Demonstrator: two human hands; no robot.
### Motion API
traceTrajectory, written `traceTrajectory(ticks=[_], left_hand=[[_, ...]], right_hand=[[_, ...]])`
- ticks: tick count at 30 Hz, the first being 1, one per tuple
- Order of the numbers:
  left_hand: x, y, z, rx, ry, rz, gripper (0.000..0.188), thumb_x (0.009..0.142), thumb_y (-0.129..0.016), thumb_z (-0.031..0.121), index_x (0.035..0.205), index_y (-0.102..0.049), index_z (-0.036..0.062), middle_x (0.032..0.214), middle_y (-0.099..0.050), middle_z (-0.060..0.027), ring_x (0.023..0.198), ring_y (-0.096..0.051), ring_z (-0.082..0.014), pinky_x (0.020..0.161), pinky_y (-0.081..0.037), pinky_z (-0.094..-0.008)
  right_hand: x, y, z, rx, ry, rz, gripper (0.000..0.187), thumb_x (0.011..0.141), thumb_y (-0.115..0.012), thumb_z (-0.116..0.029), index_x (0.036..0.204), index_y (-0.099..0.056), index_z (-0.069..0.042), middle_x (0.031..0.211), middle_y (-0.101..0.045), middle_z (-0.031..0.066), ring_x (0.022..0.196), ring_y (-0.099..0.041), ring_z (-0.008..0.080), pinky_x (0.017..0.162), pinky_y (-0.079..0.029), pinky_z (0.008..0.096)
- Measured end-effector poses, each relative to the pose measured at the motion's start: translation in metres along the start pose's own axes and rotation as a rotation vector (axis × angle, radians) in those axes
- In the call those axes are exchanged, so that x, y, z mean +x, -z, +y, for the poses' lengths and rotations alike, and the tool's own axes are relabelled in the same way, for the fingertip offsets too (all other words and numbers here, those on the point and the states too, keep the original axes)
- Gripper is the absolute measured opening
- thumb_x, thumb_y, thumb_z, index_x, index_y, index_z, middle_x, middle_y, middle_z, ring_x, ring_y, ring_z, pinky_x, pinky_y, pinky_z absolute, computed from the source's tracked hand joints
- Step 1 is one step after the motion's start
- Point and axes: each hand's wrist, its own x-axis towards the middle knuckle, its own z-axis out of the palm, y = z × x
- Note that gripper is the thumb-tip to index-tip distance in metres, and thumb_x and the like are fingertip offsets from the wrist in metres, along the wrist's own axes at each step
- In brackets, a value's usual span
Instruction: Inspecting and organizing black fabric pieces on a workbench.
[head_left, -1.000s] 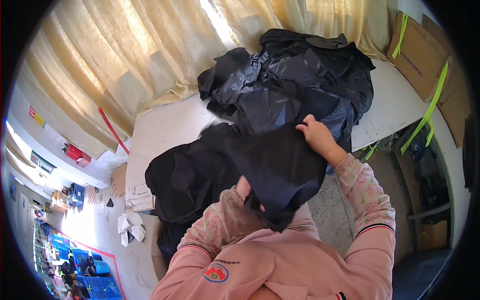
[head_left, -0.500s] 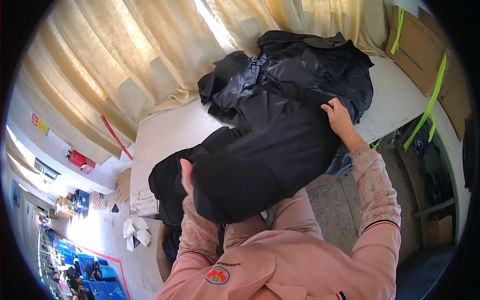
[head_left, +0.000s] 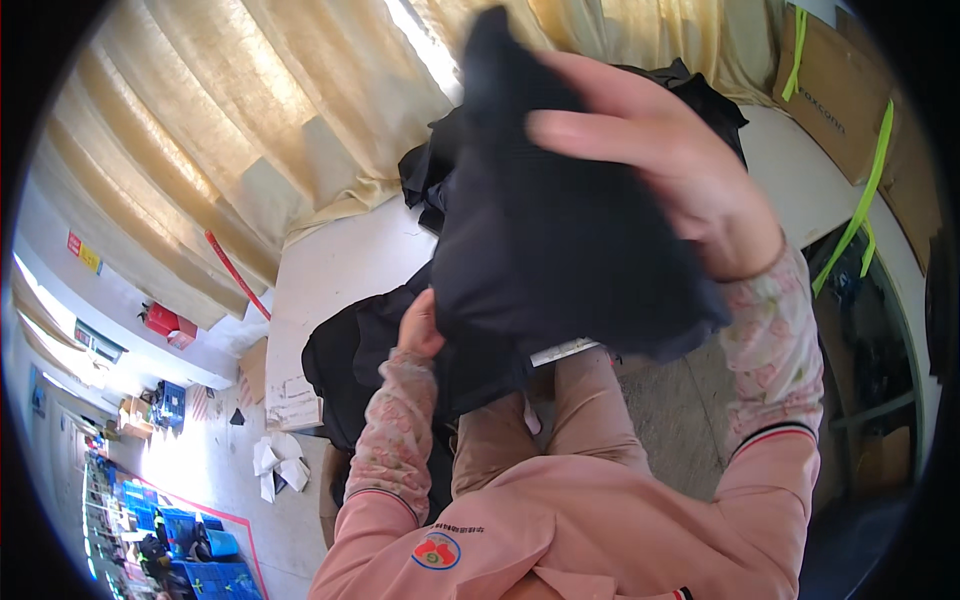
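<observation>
A piece of black cloth (head_left: pixel 580 250) is raised in front of me, close to the camera, and hides much of the table behind it. My right hand (head_left: pixel 690 160), large and slightly blurred, pinches its upper edge between thumb and fingers. A ribbed texture shows on the cloth near that thumb. Lower down, my left hand (head_left: pixel 422 326) is closed on the cloth's left edge; its fingertips are partly hidden. Beside my left hand, more black cloth (head_left: pixel 360 355) lies over the table's front edge. At the back, a heap of black cloth (head_left: pixel 715 100) is mostly covered by the raised piece.
The white table (head_left: pixel 325 265) stands against beige curtains (head_left: pixel 230 130). Cardboard boxes (head_left: pixel 830 90) with yellow-green straps (head_left: pixel 848 235) line the right, above a dark shelf. White scraps (head_left: pixel 280 465) lie on the floor at left, with blue crates (head_left: pixel 215 580) further off.
My right hand has lifted the black cloth up toward the camera, from lying spread over the table edge. My left hand has shifted right and up, and its raised thumb has come down.
</observation>
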Motion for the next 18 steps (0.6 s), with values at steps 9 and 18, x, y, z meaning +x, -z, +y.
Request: traceTrajectory(ticks=[9,18], left_hand=[[-0.017,-0.031,-0.111,-0.339,0.521,-0.674,0.030,0.100,-0.053,0.030,0.115,-0.058,0.0036,0.106,-0.060,-0.0107,0.097,-0.061,-0.0235,0.089,-0.051,-0.0373],[-0.087,0.012,-0.133,-0.676,0.716,-0.868,0.023,0.098,-0.052,0.029,0.093,-0.048,0.0077,0.093,-0.051,-0.0079,0.083,-0.054,-0.0207,0.074,-0.047,-0.0342]], right_hand=[[0.077,-0.130,-0.017,0.388,-0.065,-0.210,0.088,0.087,-0.067,-0.008,0.153,-0.010,0.005,0.089,-0.068,0.0253,0.073,-0.073,0.0332,0.055,-0.051,0.0413],[0.101,-0.121,0.014,0.447,-0.009,-0.101,0.084,0.086,-0.073,-0.010,0.148,-0.020,0.010,0.088,-0.064,0.0243,0.071,-0.072,0.0337,0.053,-0.052,0.0416]])
